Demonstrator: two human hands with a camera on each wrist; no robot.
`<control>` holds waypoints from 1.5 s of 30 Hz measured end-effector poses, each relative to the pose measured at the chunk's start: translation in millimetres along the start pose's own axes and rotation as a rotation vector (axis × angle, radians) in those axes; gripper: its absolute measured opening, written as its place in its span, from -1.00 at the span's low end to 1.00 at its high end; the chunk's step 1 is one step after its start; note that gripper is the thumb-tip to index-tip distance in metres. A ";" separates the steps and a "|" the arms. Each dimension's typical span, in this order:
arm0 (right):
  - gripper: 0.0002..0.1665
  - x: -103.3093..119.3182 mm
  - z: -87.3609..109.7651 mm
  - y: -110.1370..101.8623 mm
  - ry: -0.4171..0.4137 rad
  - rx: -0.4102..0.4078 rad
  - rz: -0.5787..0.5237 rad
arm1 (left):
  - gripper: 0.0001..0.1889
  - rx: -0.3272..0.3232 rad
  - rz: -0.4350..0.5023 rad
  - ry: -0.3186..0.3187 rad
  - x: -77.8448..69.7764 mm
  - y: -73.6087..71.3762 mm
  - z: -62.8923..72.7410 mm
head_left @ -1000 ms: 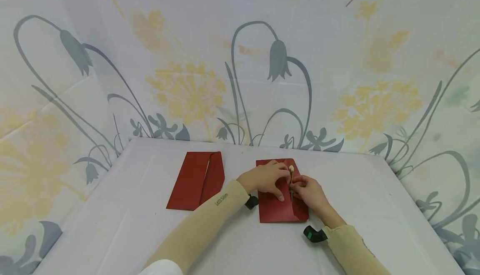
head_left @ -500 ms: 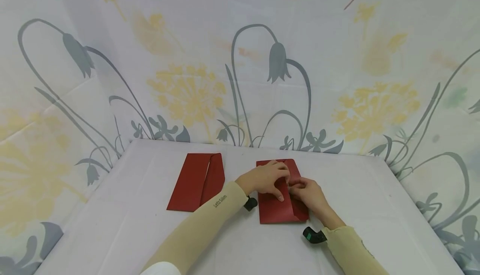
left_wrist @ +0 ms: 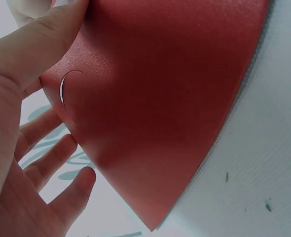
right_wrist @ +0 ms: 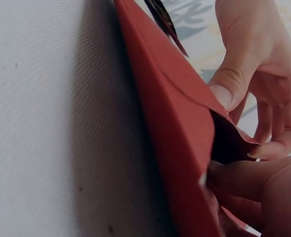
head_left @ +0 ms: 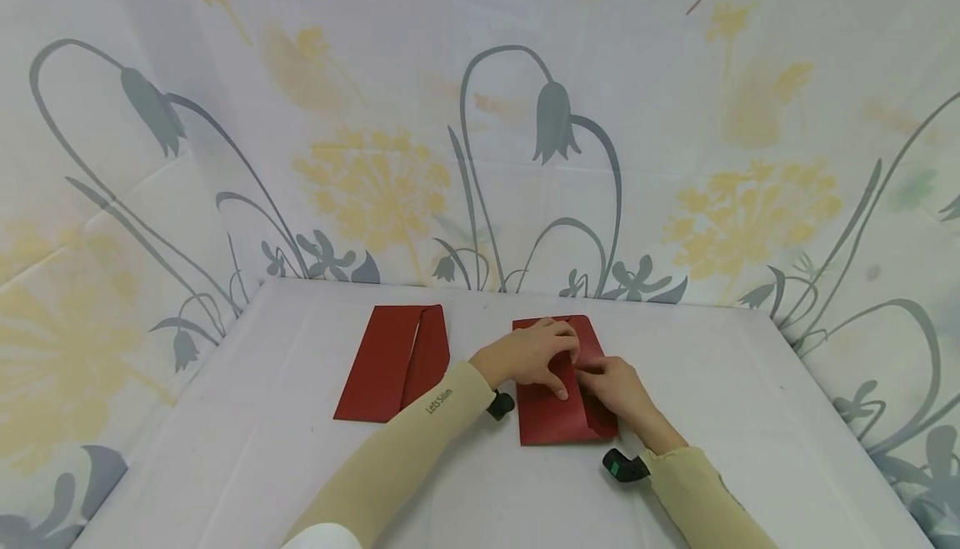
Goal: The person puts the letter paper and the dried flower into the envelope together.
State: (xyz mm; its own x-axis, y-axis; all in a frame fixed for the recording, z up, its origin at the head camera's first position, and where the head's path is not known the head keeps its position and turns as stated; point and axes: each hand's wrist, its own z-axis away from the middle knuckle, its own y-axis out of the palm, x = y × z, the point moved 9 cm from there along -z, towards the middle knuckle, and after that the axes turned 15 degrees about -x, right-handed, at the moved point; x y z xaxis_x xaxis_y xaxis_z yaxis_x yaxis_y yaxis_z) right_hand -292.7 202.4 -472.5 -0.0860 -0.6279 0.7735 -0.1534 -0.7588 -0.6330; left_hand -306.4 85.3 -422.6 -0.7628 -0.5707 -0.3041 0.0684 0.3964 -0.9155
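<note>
A red envelope (head_left: 551, 426) lies flat on the right half of the white table, its flap side up. Across it reaches my left hand (head_left: 525, 356), thumb and fingertip pinching the edge of the pocket and lifting it. In the right wrist view, the envelope's mouth (right_wrist: 229, 140) gapes beside the left thumb (right_wrist: 223, 95). My right hand (head_left: 621, 392) comes from the right with its fingertips inside this mouth, so what they hold is hidden. A curved slit (left_wrist: 62, 91) shows in the red paper in the left wrist view.
Another red envelope (head_left: 381, 366) lies to the left, beyond the left forearm. The white tablecloth (head_left: 247, 416) runs back to a flower-printed cloth backdrop (head_left: 360, 191). Black wrist-camera mounts (head_left: 624, 466) stick out from the sleeves near the table.
A second ago my right hand held a small dried flower with a pale head over the envelope's mouth. It has gone out of sight there, fingertips following. The left hand has stayed put.
</note>
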 end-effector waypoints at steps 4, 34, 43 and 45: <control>-0.76 0.9 -2.2 2.4 -0.025 0.008 0.039 | -0.57 -0.002 0.007 0.002 -0.7 -0.1 -0.1; -0.72 5.5 4.5 3.6 -0.020 0.129 -0.156 | -0.59 0.013 0.004 -0.017 -0.7 1.6 0.2; -0.63 -6.9 5.2 -0.1 -0.001 0.167 -0.215 | -0.58 0.014 0.012 -0.016 0.2 4.6 0.8; -0.63 -9.5 5.8 -1.8 0.013 0.168 -0.226 | -0.58 0.017 0.013 -0.016 0.5 5.7 0.6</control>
State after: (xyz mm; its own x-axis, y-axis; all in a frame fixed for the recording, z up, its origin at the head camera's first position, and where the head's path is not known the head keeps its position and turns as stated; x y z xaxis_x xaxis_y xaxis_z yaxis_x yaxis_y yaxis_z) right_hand -285.9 208.8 -478.9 -0.0807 -0.4383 0.8952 -0.0051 -0.8979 -0.4401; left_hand -305.9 86.9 -428.1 -0.7516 -0.5768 -0.3201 0.0891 0.3920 -0.9156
